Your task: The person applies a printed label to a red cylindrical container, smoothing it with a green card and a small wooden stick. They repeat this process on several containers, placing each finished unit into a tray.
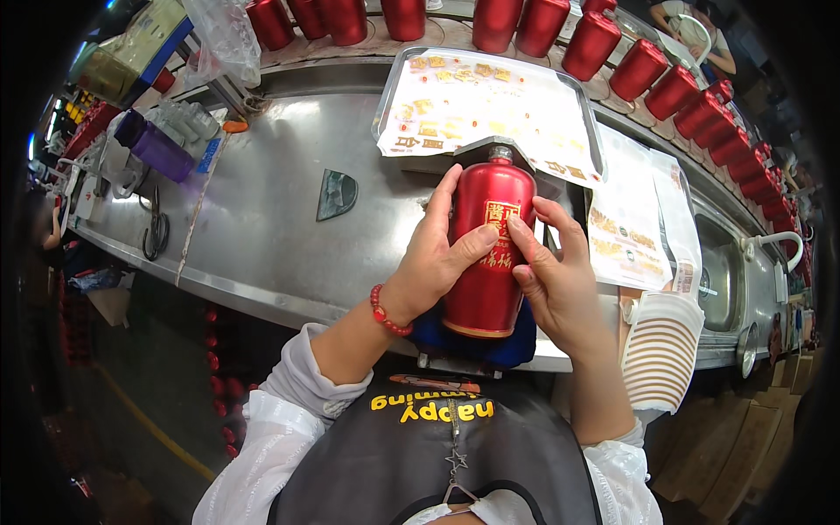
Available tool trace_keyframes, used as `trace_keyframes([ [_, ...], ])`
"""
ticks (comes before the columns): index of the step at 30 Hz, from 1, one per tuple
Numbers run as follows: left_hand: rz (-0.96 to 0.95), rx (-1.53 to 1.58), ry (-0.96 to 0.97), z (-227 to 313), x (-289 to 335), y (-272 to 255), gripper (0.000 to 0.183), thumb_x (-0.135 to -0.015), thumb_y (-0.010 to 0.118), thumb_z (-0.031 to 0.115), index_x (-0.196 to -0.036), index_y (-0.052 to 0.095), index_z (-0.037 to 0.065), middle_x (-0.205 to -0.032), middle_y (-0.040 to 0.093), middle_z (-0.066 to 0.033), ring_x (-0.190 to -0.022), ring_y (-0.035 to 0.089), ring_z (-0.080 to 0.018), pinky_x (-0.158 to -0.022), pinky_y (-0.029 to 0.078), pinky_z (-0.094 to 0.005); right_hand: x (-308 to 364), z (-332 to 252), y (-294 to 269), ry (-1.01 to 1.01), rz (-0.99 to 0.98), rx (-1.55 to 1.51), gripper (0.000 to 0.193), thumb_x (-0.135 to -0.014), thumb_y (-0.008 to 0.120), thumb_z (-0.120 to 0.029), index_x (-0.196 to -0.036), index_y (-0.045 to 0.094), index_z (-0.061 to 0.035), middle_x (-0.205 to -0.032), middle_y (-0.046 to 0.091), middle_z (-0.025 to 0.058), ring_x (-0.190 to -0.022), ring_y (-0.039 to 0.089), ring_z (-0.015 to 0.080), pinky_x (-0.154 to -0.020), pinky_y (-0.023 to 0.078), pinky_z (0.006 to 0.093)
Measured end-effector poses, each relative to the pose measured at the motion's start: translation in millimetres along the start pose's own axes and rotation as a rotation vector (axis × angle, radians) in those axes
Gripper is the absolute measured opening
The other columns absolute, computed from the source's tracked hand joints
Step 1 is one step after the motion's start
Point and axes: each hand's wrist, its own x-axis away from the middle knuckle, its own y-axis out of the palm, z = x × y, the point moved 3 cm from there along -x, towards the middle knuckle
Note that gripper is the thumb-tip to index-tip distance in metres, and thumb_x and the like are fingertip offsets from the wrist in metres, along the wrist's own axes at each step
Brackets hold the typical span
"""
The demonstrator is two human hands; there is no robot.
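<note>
A glossy red bottle (484, 302) with a gold-and-red label (501, 224) lies tilted in front of me, its bare neck pointing away. Along its left side wraps my left hand (435, 260), the thumb resting on the label. My right hand (560, 276) is bent against the right side, with fingertips pressing at the label's right edge. Beneath the bottle shows a dark blue support (518, 343) at the bench's front edge. Just beyond the neck, a metal tray (381, 131) carries a white sheet (490, 109) of gold and red stickers.
More sticker sheets (626, 241) lie right of the tray, near stacked paper cups (662, 350) and a sink (719, 289). Several red bottles (591, 45) line a conveyor behind. A dark flat scraper-like piece (337, 194) and a purple bottle (157, 149) are on the steel bench (262, 210).
</note>
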Motion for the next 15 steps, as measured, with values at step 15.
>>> trace_keyframes([
  [15,0.014,0.043,-0.035,-2.8,-3.3,-4.1,0.08,-0.101,0.06,0.033,-0.156,0.015,-0.005,-0.146,0.045,-0.019,-0.131,0.048,-0.0207,-0.11,0.039,-0.0339,-33.8,-13.4,-25.9,-0.394,0.162,0.235,0.028,-0.075,0.074,-0.001,-0.102,0.066,-0.0068,-0.086,0.06,0.0069,-0.077,0.057,0.0232,-0.069,0.044,0.0354],
])
